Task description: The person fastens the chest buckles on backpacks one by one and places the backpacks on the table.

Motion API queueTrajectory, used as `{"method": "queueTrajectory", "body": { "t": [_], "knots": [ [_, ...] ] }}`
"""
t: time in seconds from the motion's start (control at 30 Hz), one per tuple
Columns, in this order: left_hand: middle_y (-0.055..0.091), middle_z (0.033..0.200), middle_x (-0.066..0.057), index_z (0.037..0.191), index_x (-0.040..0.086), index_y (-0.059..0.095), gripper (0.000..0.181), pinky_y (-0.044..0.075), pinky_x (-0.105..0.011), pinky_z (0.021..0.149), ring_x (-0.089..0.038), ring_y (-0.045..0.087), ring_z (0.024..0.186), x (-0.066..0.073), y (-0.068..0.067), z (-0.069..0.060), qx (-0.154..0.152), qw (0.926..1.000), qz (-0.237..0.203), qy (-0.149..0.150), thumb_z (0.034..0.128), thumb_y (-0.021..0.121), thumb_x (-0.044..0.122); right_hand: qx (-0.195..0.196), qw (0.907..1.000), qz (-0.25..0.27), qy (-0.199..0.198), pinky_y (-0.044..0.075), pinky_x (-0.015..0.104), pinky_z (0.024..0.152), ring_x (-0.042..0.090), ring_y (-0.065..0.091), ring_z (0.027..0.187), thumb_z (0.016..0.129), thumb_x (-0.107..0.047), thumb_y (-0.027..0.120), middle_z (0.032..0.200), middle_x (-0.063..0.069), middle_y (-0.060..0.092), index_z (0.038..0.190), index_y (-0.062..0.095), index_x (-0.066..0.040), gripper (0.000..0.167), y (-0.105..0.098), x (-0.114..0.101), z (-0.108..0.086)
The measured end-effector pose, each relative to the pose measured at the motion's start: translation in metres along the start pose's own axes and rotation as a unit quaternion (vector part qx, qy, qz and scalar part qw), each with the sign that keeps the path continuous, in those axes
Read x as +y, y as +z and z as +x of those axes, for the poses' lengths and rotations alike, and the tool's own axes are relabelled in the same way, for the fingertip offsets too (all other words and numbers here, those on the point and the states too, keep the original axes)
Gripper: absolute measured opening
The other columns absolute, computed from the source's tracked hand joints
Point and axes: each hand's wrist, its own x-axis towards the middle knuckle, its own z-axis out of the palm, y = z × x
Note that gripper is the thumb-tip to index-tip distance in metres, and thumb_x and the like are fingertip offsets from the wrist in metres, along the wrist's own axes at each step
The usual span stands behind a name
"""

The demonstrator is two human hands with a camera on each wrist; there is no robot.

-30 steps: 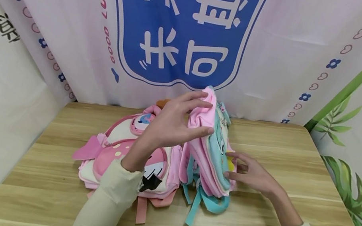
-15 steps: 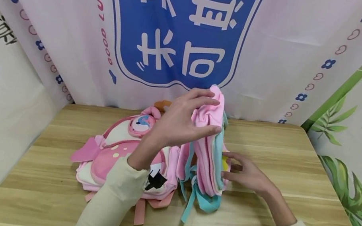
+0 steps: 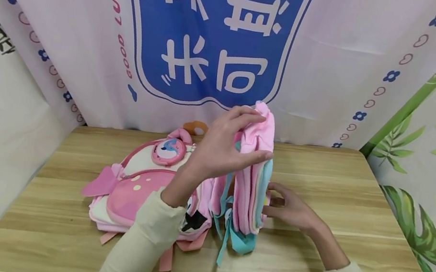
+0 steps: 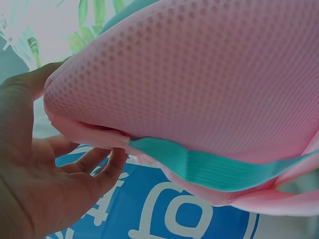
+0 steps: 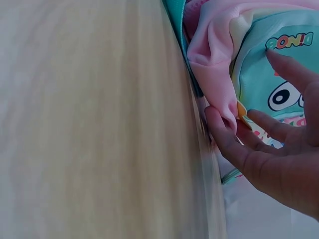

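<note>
A small pink-and-teal backpack (image 3: 243, 194) stands on its bottom edge, its narrow side facing the head camera. My left hand (image 3: 227, 145) grips its pink top, the thumb on the teal side and the fingers across the top. In the left wrist view, the pink mesh back panel (image 4: 189, 84) and a teal strap (image 4: 209, 169) show. My right hand (image 3: 292, 210) touches the backpack's front low down with loosely bent, spread fingers. Past the thumb, the right wrist view shows the teal front panel (image 5: 269, 64) with printed eyes and "DINO" lettering.
A second backpack (image 3: 137, 195), pink and white with a round whale badge (image 3: 169, 151), lies flat on the left, partly behind my left arm. Both are on a wooden table (image 3: 325, 174). A printed curtain (image 3: 324, 77) hangs behind the table. An orange shape (image 3: 195, 127) shows at its back edge.
The pink-and-teal backpack has turned so its front faces further right and its side faces me. Both hands have moved with it, keeping contact. The other backpack still lies flat.
</note>
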Motion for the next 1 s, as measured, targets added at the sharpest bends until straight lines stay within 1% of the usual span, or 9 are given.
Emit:
{"method": "queueTrajectory", "body": {
  "t": [0.17,0.3,0.47,0.57,0.67,0.73,0.8,0.9,1.0],
  "knots": [
    [0.057,0.154,-0.006,0.151,0.014,0.062,0.076,0.049,-0.048,0.12,-0.026,0.052,0.146,0.0,0.01,0.0,0.01,0.9997,-0.014,0.014,0.0851,0.09,0.04,-0.015,0.9995,-0.028,0.006,0.048,0.06,0.118,0.05,0.05,0.148,0.101,-0.031,0.076,0.164,0.022,0.047,0.163,0.042,-0.01,0.074,-0.008,-0.002,-0.003],
    [0.058,0.156,-0.006,0.152,0.014,0.06,0.077,0.048,-0.047,0.122,-0.024,0.052,0.147,0.001,0.017,0.0,0.011,0.9992,-0.025,0.028,0.086,0.089,0.039,-0.006,0.9976,-0.069,0.001,0.051,0.06,0.115,0.048,0.056,0.143,0.102,-0.037,0.075,0.162,0.021,0.05,0.162,0.044,-0.011,0.072,-0.022,-0.008,-0.01],
    [0.055,0.161,-0.004,0.157,0.015,0.054,0.08,0.047,-0.047,0.122,-0.023,0.05,0.15,0.005,0.025,0.0,0.003,0.9992,-0.03,0.026,0.0883,0.087,0.04,0.034,0.9966,-0.068,-0.031,0.052,0.061,0.113,0.05,0.054,0.143,0.107,-0.031,0.068,0.165,0.021,0.046,0.161,0.044,-0.009,0.063,-0.039,-0.024,-0.022],
    [0.054,0.162,-0.004,0.158,0.014,0.052,0.081,0.047,-0.045,0.123,-0.022,0.049,0.151,0.008,0.032,0.001,-0.003,0.9987,-0.037,0.034,0.0891,0.086,0.04,0.078,0.993,-0.069,-0.056,0.055,0.057,0.111,0.05,0.053,0.144,0.109,-0.028,0.064,0.166,0.02,0.045,0.162,0.043,-0.009,0.059,-0.047,-0.041,-0.031],
    [0.054,0.161,-0.005,0.158,0.012,0.051,0.082,0.045,-0.041,0.124,-0.02,0.05,0.15,0.012,0.039,0.003,-0.008,0.9975,-0.043,0.055,0.0892,0.086,0.04,0.124,0.9861,-0.066,-0.088,0.058,0.041,0.108,0.041,0.055,0.143,0.111,-0.025,0.061,0.165,0.018,0.046,0.162,0.044,-0.011,0.056,-0.052,-0.056,-0.04],
    [0.055,0.16,-0.007,0.158,0.011,0.051,0.083,0.046,-0.037,0.123,-0.019,0.051,0.148,0.014,0.044,0.004,-0.011,0.9963,-0.048,0.071,0.089,0.086,0.038,0.154,0.9803,-0.057,-0.109,0.057,0.027,0.105,0.027,0.057,0.141,0.112,-0.023,0.059,0.165,0.015,0.046,0.163,0.044,-0.012,0.054,-0.055,-0.063,-0.046],
    [0.054,0.16,-0.008,0.159,0.01,0.049,0.083,0.046,-0.033,0.122,-0.019,0.051,0.147,0.017,0.048,0.005,-0.017,0.9951,-0.055,0.081,0.0892,0.086,0.037,0.178,0.9737,-0.039,-0.138,0.055,0.017,0.102,0.013,0.057,0.137,0.113,-0.019,0.057,0.164,0.01,0.046,0.162,0.045,-0.011,0.052,-0.057,-0.069,-0.052],
    [0.053,0.161,-0.008,0.16,0.01,0.048,0.085,0.046,-0.03,0.121,-0.019,0.052,0.146,0.021,0.055,0.005,-0.022,0.9942,-0.057,0.088,0.0888,0.086,0.037,0.203,0.9613,0.001,-0.186,0.054,0.013,0.1,0.002,0.059,0.13,0.113,-0.012,0.054,0.159,0.002,0.05,0.159,0.049,-0.01,0.047,-0.058,-0.074,-0.06],
    [0.052,0.164,-0.005,0.162,0.014,0.045,0.088,0.045,-0.029,0.121,-0.017,0.052,0.147,0.024,0.062,0.005,-0.033,0.9947,-0.047,0.085,0.0885,0.085,0.04,0.222,0.9457,0.038,-0.234,0.054,0.013,0.1,0.001,0.064,0.126,0.112,-0.005,0.052,0.153,-0.006,0.056,0.156,0.053,-0.007,0.044,-0.06,-0.078,-0.066]
  ]
}}
